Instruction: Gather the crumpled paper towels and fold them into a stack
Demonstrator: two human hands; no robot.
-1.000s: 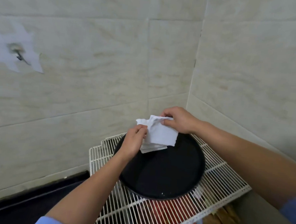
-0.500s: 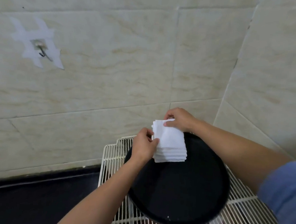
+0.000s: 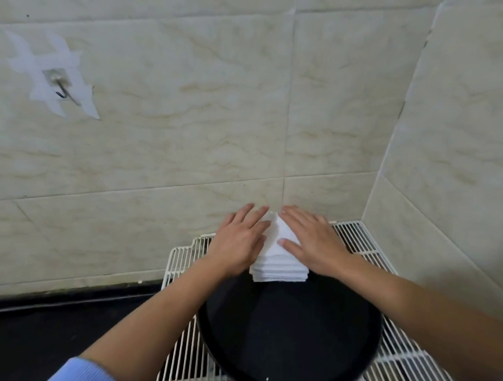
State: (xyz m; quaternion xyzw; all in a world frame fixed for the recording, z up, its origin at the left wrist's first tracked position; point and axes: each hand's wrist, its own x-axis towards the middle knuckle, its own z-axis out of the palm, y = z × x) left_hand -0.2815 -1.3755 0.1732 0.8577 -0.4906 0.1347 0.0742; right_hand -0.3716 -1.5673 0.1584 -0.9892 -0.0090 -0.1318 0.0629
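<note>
**Stack pressed on pan rim: slip and splay risk**

- Left hand [image 3: 239, 242] and right hand [image 3: 314, 244] lie flat on the folded white paper-towel stack [image 3: 279, 265], one on each side. The fingers are straight and point to the far wall. Neither grip is closed on anything; both are open and pressing.
- The stack sits at the far edge of the round black pan [image 3: 288, 340], which rests on the white wire rack [image 3: 181, 262] in the tiled corner. Whether the stack's far half lies on the rim or on the rack beyond is hidden by the hands.
- Layer edges show on the near side and are roughly even.

Likely trouble:
- If the base straddles the raised rim, the stack probably leans and could slide down into the pan once the pressure comes off.
- Uneven pressure from the two palms could fan the layers sideways.
- Thin paper clings to skin, so lifting the hands quickly may drag the top sheet askew.
- A pale speck near the pan's near rim suggests residue that could soil the bottom sheets.
</note>
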